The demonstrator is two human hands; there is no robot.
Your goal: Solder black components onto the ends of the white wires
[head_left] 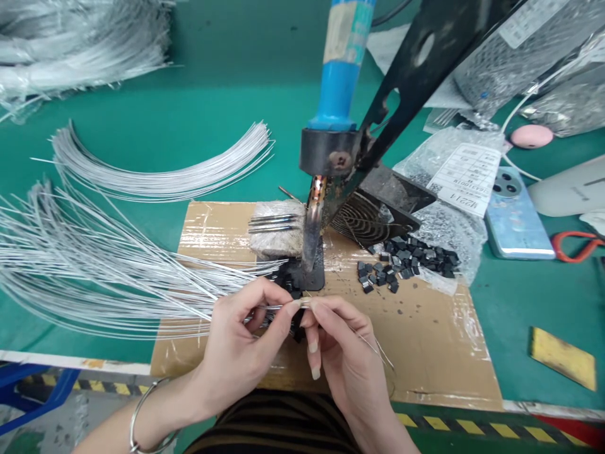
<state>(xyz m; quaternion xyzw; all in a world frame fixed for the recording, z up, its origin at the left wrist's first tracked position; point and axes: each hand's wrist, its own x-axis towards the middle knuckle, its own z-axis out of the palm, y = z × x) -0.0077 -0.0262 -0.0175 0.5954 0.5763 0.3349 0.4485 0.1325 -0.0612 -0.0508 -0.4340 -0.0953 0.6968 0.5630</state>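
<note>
My left hand (248, 343) pinches thin grey-white wire between thumb and forefinger, just in front of the soldering iron. Thumb and forefinger of my right hand (350, 353) are pressed together against the left fingertips, and a thin silvery solder wire (378, 353) trails out past that palm. What lies right between the fingertips is mostly hidden. Above them the blue-handled soldering iron (338, 94) hangs tip down in a black metal stand (401, 88). Many loose wires (142, 277) spread out to the left of my left hand. Small black connectors (295, 328) lie partly behind my fingers.
Cardboard (435, 353) covers part of the green table. Behind stand a wrapped block (276, 243) and a small fan (363, 217). A connector pile (411, 258), phone (517, 214), red-handled scissors (574, 247) and yellow sponge (562, 357) lie right; a wire bundle (165, 176) lies back left.
</note>
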